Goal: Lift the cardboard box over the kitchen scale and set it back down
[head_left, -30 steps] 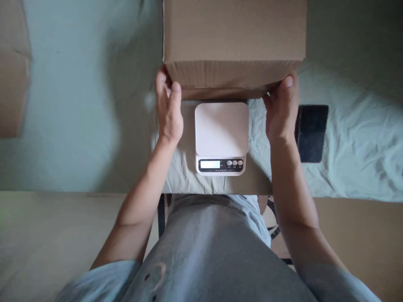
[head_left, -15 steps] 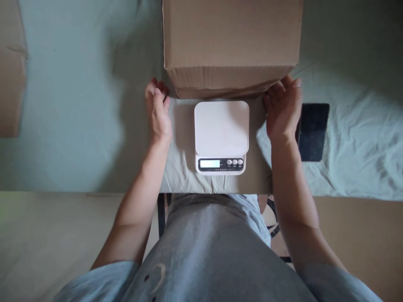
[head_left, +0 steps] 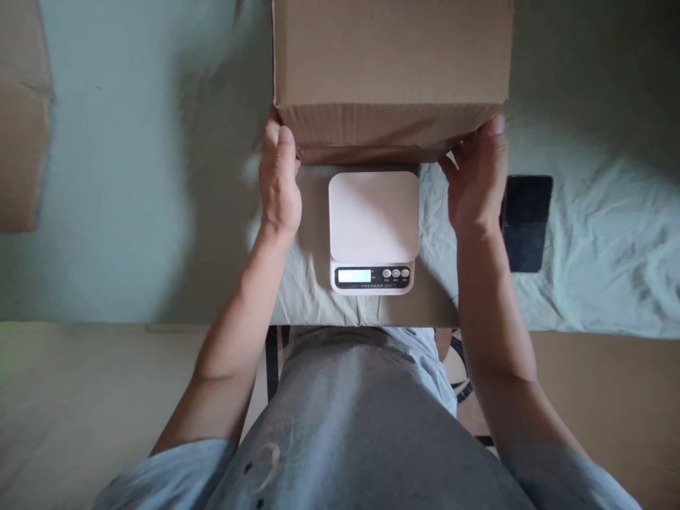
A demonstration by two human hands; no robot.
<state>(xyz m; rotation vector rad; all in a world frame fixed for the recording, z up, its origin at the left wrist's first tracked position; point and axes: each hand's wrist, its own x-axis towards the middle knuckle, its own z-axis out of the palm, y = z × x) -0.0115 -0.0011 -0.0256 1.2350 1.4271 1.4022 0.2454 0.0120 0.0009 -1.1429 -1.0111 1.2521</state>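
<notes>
A large brown cardboard box (head_left: 390, 71) stands on the cloth-covered table, just behind a small white digital scale (head_left: 373, 230). My left hand (head_left: 280, 180) presses against the box's near left corner, thumb on its front face. My right hand (head_left: 477, 177) grips the near right corner with the fingers tucked under the bottom edge. The scale's platform is bare and its display faces me. The box's far side runs out of the frame.
A dark phone (head_left: 525, 223) lies flat to the right of my right hand. Another cardboard box (head_left: 21, 120) sits at the far left edge. The table's pale wrinkled cloth (head_left: 600, 241) ends at the near edge, above my lap.
Half a second ago both hands were loose beside the box, the left one off it. Now both have closed back onto its near lower corners. The box has barely moved.
</notes>
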